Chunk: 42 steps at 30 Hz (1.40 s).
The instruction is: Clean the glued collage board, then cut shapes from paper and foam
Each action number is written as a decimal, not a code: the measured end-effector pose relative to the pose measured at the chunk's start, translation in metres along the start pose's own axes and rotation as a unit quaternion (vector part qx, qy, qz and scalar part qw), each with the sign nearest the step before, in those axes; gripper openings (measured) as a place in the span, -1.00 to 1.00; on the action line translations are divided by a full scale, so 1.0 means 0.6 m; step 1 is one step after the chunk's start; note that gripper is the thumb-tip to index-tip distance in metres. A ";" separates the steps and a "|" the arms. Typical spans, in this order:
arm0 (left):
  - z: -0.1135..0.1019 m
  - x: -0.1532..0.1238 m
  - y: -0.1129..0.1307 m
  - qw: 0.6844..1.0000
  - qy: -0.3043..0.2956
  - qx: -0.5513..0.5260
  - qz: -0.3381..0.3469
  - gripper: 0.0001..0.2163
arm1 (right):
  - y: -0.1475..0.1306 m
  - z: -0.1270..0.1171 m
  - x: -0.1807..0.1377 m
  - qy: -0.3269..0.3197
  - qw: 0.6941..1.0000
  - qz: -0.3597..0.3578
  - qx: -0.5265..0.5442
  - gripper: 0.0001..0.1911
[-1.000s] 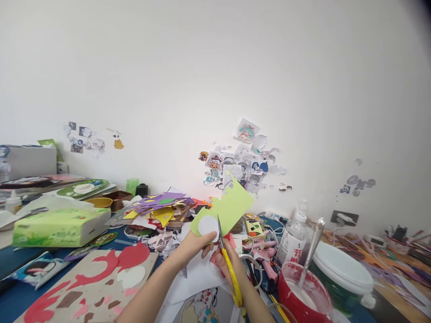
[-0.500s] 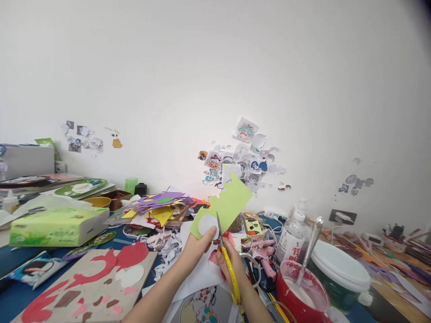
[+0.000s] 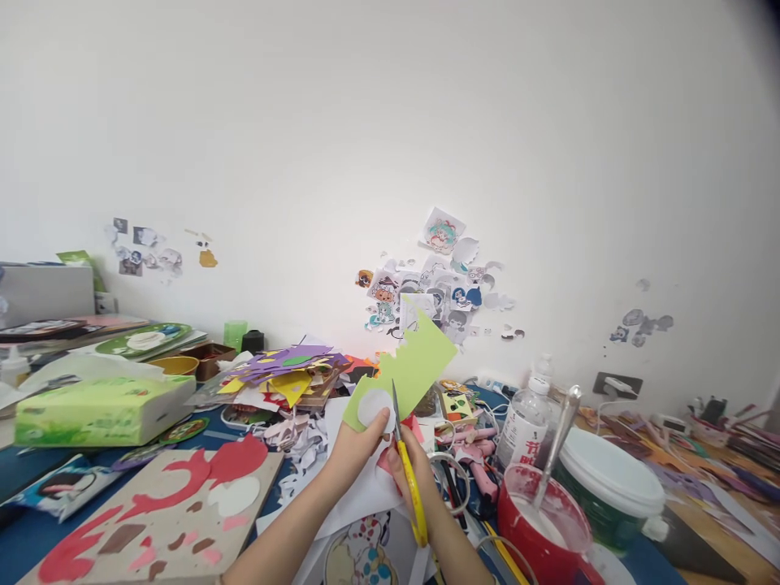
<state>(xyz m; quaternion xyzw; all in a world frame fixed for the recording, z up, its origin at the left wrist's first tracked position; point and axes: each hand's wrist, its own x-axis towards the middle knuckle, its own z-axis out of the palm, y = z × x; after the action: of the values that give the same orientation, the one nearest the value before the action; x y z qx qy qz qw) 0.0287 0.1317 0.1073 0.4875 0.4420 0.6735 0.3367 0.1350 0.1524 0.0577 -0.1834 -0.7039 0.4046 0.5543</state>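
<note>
My left hand [image 3: 359,443] pinches a light green paper sheet [image 3: 420,357] with a ragged left edge. Its thumb presses a round white paper piece [image 3: 373,406] flat against the sheet's lower part. In my right hand [image 3: 418,471] is a pair of scissors with yellow handles [image 3: 413,487]. Their blades [image 3: 397,402] point upward at the green sheet, just right of the white piece. Whether the blades are cutting into the paper cannot be told. Below both hands lie white paper and a printed cartoon picture [image 3: 369,552].
At left are a cardboard [image 3: 176,520] with red and brown cutouts and a green tissue pack [image 3: 103,410]. Coloured paper scraps [image 3: 292,370] pile up behind. At right stand a red cup [image 3: 517,520] of white paste, a bottle [image 3: 521,422] and a lidded tub [image 3: 609,479].
The scissors' yellow handle has shifted slightly left. The whole view has drifted a little, and both hands keep their hold.
</note>
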 end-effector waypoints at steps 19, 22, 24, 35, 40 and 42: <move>-0.018 0.015 -0.010 0.996 -0.080 0.038 0.029 -0.63 | -0.011 -0.020 0.003 -0.044 0.999 0.017 -0.022 -0.50; -0.021 0.014 -0.008 0.993 -0.104 0.056 0.011 -0.63 | -0.018 -0.018 0.006 -0.056 0.998 0.001 0.005 -0.50; -0.024 0.014 -0.007 0.991 -0.111 0.068 0.005 -0.62 | -0.021 -0.019 0.007 -0.063 0.998 0.001 0.017 -0.50; -0.039 0.022 0.003 0.985 -0.162 0.058 -0.006 -0.66 | -0.019 -0.034 0.005 -0.074 0.996 0.044 -0.002 -0.52; -0.028 0.015 0.006 0.990 -0.138 -0.003 -0.022 -0.65 | -0.015 -0.037 0.005 -0.052 0.997 0.061 -0.011 -0.52; -0.025 0.013 0.008 0.991 -0.128 -0.026 -0.029 -0.65 | -0.014 -0.036 0.005 -0.050 0.997 0.054 -0.017 -0.52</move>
<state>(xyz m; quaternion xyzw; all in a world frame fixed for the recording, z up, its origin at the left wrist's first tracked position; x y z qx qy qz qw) 0.0121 0.1328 0.1126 0.5477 0.3913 0.6071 0.4223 0.1557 0.1576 0.0673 -0.2095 -0.7267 0.4307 0.4925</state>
